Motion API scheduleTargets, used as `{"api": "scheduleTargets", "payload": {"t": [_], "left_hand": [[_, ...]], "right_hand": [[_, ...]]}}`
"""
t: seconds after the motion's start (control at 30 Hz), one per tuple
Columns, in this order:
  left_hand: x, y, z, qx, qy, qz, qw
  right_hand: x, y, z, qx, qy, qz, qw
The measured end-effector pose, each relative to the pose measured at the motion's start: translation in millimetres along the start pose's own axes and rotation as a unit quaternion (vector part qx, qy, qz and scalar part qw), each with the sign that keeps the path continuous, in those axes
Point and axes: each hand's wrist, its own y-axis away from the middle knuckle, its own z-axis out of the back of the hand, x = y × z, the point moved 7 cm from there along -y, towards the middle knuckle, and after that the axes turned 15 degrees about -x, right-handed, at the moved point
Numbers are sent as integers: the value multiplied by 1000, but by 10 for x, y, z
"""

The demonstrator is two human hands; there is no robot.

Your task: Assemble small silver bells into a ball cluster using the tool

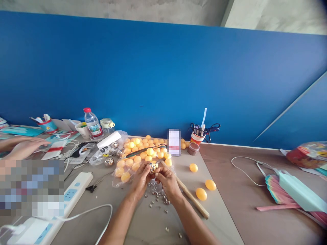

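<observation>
My left hand (142, 179) grips a shiny, bumpy metallic ball (152, 167) between thumb and fingers. Close against that ball, my right hand (167, 179) is closed in a pinch; whatever lies between its fingertips is too small to name. Small shiny metal pieces (166, 211) are scattered on the table below both hands. A wooden stick (192, 198) runs from beside my right hand toward the front. Behind my hands lies a clear plastic bag of orange balls (136, 159). Another shiny metallic ball (109, 162) rests to the left.
Loose orange balls (201, 194) lie on the right. At the back stand a phone (174, 143), a paper cup with cables (198, 137) and a water bottle (93, 125). A power strip (74, 194) and cords occupy the left, where another person's hand (24, 146) shows.
</observation>
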Motion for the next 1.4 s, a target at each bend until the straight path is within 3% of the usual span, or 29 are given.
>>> {"api": "scheduleTargets", "payload": {"t": [0.67, 1.07, 1.4], "left_hand": [[-5, 21, -11, -35, -16, -13, 999], [85, -25, 46, -33, -56, -53, 996], [42, -27, 158, -96, -137, -115, 979]], "right_hand": [[-33, -22, 5, 7, 57, 19, 998], [-7, -26, -5, 0, 18, 5, 1000], [-74, -24, 40, -35, 32, 27, 999]]}}
